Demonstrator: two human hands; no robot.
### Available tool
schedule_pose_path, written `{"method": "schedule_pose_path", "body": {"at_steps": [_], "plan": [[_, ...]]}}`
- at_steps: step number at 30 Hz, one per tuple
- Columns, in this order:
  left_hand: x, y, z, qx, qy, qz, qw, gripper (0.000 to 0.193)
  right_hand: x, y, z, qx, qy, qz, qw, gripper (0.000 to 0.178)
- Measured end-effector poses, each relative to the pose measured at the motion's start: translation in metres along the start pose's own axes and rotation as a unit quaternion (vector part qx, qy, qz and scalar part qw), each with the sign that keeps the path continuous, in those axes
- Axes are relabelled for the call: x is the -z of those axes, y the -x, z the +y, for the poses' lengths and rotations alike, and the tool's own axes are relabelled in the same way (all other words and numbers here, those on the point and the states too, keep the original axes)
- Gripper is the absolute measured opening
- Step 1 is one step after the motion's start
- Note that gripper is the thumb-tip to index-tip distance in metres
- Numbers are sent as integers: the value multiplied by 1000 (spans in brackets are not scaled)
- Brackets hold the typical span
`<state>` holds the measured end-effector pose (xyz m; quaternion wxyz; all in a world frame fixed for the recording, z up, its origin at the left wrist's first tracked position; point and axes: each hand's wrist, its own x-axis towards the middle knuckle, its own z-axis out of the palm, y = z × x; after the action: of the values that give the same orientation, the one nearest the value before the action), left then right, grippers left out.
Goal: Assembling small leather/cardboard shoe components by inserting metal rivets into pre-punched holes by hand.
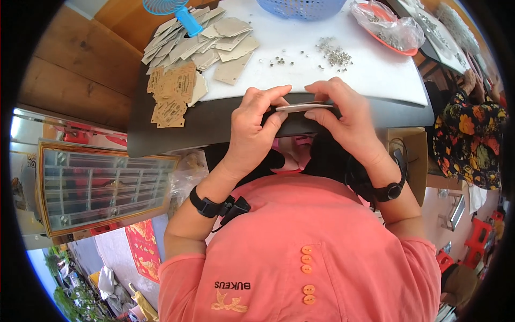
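While both hands pinch it, the thin flat card (303, 107) lies with its long axis left-right over the table's near edge (214, 121), left hand (257, 126) and right hand (343, 115) gripping opposite ends equally close.

The thin flat pale card piece (303, 107) shows edge-on between the fingers, so its face cannot be read, and fingertips cover both ends. Beyond the fingers, the small silvery metal eyelets (333, 53) are too tiny to tell apart. The blue plastic mesh basket (300, 7) is cut off by the top edge.
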<state>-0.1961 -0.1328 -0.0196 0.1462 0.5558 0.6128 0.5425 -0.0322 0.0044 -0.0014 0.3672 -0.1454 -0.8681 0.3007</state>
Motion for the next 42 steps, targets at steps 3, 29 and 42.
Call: {"method": "schedule_pose_path", "body": {"at_steps": [3,29,42], "plan": [[2,-2,2,-16,-53,-7,998,38,6,3,6,-4,-3,14,1000,31],[3,-5,4,-105,-89,-36,990,17,-5,13,6,-56,-135,-2,989,15],[4,-2,9,32,137,-36,989,15,4,8,7,-90,-191,-47,976,10]]}}
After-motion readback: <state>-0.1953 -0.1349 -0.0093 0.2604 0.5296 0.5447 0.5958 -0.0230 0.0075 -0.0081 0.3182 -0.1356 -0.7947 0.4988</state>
